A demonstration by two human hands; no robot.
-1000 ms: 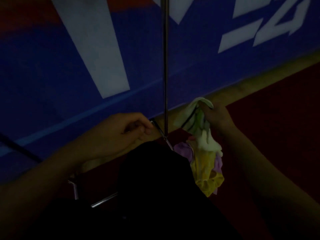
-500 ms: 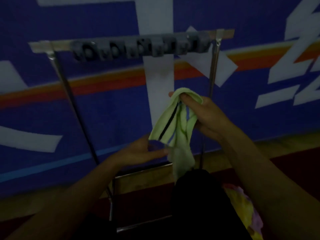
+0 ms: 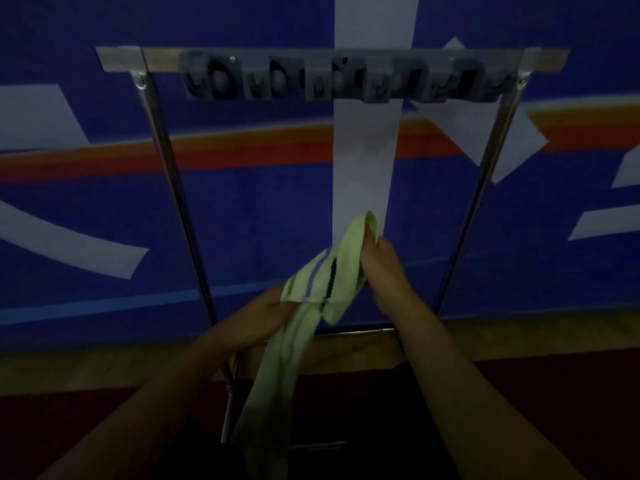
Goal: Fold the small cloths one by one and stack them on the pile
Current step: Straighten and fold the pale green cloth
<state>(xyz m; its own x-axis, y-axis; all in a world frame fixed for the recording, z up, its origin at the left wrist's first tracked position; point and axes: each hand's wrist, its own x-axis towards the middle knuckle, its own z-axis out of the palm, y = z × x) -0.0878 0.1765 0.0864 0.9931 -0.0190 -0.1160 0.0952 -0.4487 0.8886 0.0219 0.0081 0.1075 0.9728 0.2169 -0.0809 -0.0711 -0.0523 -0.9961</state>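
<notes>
Both of our hands hold one pale green cloth [image 3: 341, 268] in front of the metal rack [image 3: 166, 174]. Our right hand [image 3: 379, 263] grips the cloth's upper end, fingers curled round the bunched fabric, well below the rack's grey clip bar [image 3: 343, 79]. Our left hand [image 3: 263, 315] pinches a striped edge lower down, between the rack's two slanted legs. From there the cloth hangs twisted, down past the rack's lower crossbar [image 3: 356, 330]. Behind the rack stands a blue banner [image 3: 259, 220].
</notes>
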